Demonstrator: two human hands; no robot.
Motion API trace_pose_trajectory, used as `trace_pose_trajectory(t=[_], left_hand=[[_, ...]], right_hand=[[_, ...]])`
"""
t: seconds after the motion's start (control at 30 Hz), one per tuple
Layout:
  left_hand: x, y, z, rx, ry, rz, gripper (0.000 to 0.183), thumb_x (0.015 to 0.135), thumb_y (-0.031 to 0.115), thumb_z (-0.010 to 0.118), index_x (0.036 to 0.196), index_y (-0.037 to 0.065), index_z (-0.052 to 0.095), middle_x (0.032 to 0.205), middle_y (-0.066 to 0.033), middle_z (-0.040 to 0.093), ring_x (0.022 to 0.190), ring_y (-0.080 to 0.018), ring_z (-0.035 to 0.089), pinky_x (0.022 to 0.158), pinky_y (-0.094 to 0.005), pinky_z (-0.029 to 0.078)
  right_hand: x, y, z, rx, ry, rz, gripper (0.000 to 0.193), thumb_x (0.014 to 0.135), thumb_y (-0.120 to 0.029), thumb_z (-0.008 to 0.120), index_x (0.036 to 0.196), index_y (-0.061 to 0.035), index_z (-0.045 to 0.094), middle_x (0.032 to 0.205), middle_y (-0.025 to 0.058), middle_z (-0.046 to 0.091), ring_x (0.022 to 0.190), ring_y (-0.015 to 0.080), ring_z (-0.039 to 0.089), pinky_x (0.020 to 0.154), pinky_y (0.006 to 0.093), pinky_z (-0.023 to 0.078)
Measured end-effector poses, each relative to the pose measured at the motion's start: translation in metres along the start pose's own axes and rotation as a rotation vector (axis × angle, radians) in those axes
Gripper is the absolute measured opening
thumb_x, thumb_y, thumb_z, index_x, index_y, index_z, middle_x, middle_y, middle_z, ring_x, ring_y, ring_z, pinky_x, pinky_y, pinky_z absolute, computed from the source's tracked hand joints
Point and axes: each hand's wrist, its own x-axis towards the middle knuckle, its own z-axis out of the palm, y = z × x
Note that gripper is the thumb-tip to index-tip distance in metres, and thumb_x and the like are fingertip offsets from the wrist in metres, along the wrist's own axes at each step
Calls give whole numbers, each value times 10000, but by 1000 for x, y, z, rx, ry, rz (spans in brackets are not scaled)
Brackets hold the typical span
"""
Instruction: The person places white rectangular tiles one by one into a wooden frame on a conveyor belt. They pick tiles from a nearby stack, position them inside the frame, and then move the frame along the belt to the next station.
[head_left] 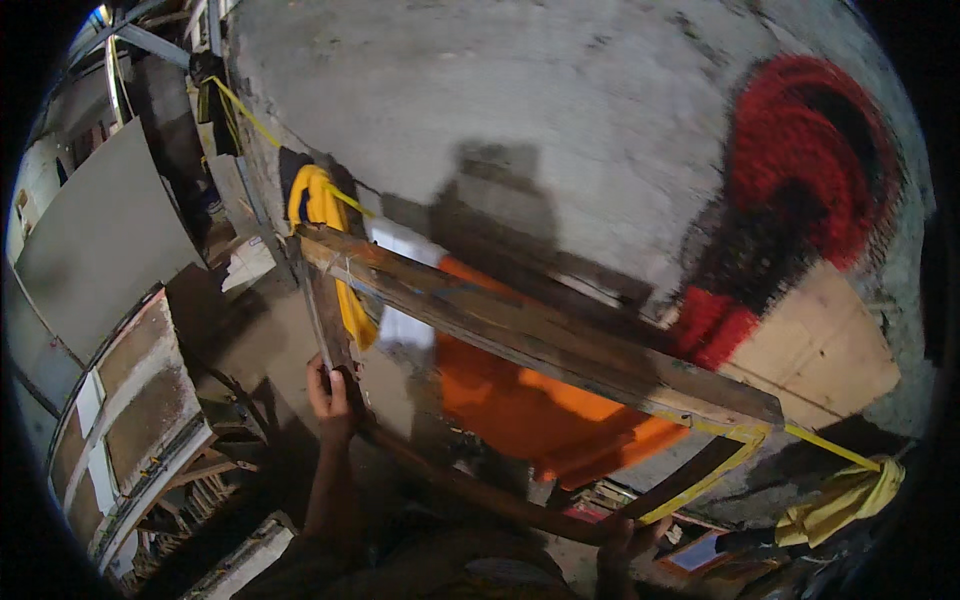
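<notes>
A rough wooden frame point(540, 335) of planks stands in front of a grey concrete wall point(480, 100). My left hand point(330, 390) grips the frame's left upright post at mid height. My right hand point(625, 545) holds the frame's lower rail near the bottom right, partly in shadow. Yellow cord point(700, 480) runs along the frame's right end, and a yellow cloth point(325, 215) hangs over the top left corner. Behind the frame lies an orange sheet point(520, 410).
A coil of red rope point(800, 150) hangs on the wall at upper right. A plywood board point(815, 350) leans below it. More yellow cloth point(845, 495) sits at lower right. Panels and metal framing point(120, 400) stand at the left.
</notes>
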Motion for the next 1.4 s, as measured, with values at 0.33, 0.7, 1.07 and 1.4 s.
trace_pose_trajectory(t=[0.33,0.7,1.07,1.4], left_hand=[[159,-50,-129,115,15,-78,425,1048,270,469,1372,-2,420,1070,-101,620,958,-177,596,861,-332,486],[260,-103,-234,42,191,12,353,1067,248,474,1334,19,452,1040,-72,620,823,-107,527,777,-285,451],[362,-132,-370,354,399,-27,331,1076,285,476,1281,27,511,1052,-55,629,920,-120,566,836,-298,472],[458,-135,-500,353,525,69,397,1069,312,492,1339,22,467,1038,-114,661,905,-161,607,839,-311,488]], right_hand=[[-27,-69,203,110,-32,190,792,911,-448,639,1438,22,280,1207,129,461,1127,236,471,970,420,416],[-21,-71,369,254,-223,125,701,917,-400,653,1388,-7,314,1063,72,470,949,176,483,831,353,449],[-21,-106,593,335,-403,149,554,952,-366,623,1320,-14,405,998,54,524,892,170,519,789,322,476],[-50,-191,759,452,-484,89,488,986,-315,580,1336,0,452,1047,85,557,955,204,555,867,339,488]])
